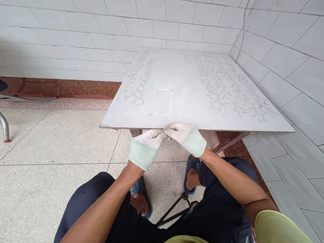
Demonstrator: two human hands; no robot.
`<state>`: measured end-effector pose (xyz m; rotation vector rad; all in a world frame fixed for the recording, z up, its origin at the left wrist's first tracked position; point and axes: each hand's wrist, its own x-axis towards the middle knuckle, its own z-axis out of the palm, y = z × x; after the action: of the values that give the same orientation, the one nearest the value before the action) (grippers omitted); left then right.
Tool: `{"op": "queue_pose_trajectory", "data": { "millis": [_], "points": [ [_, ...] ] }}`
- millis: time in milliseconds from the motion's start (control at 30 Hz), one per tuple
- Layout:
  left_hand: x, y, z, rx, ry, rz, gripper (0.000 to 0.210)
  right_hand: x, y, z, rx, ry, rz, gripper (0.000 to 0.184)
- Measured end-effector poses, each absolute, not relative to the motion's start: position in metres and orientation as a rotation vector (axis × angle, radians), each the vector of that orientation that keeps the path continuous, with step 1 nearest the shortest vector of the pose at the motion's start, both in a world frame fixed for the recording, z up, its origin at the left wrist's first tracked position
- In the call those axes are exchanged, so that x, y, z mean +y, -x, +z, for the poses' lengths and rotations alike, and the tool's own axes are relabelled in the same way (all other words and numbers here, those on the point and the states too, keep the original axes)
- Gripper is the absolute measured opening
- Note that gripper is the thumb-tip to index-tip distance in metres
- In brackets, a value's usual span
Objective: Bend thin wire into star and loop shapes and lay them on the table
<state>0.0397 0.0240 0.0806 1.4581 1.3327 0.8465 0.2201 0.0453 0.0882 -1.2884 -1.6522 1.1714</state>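
Both my hands wear white work gloves with pale green cuffs and meet at the near edge of a white tabletop (184, 101). My left hand (148, 144) is closed in a pinch, its fingertips against those of the right. My right hand (184, 136) is closed too, thumb and fingers pressed together just below the edge. Whatever lies between the fingertips is too small to make out. Many thin wire-like stars (219, 103) lie on the right part of the tabletop. Thin looped figure-eight shapes (138, 99) form rows along its left side.
White tiled walls stand behind the table and at its right. A brown table leg (231, 141) shows under the top. Between my feet is a dark folding stand (174, 209). At far left a metal chair leg (2, 120) rests on the speckled floor. A cable (243, 28) hangs in the corner.
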Motion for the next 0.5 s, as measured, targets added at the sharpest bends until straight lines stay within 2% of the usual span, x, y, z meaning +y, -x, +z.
{"op": "queue_pose_trajectory", "data": {
  "millis": [133, 400, 500],
  "points": [
    [0.024, -0.043, 0.089, 1.385, -1.386, 0.890, 0.023, 0.044, -0.223, 0.102, -1.691, 1.358, 1.176, 0.012],
    [0.018, -0.046, 0.102, 1.307, -1.400, 0.786, 0.018, 0.039, -0.230, 0.114, -1.760, 1.360, 1.098, 0.010],
    [0.016, -0.049, 0.107, 1.300, -1.435, 0.769, 0.017, 0.039, -0.235, 0.116, -1.728, 1.333, 1.127, 0.015]
  ]
}}
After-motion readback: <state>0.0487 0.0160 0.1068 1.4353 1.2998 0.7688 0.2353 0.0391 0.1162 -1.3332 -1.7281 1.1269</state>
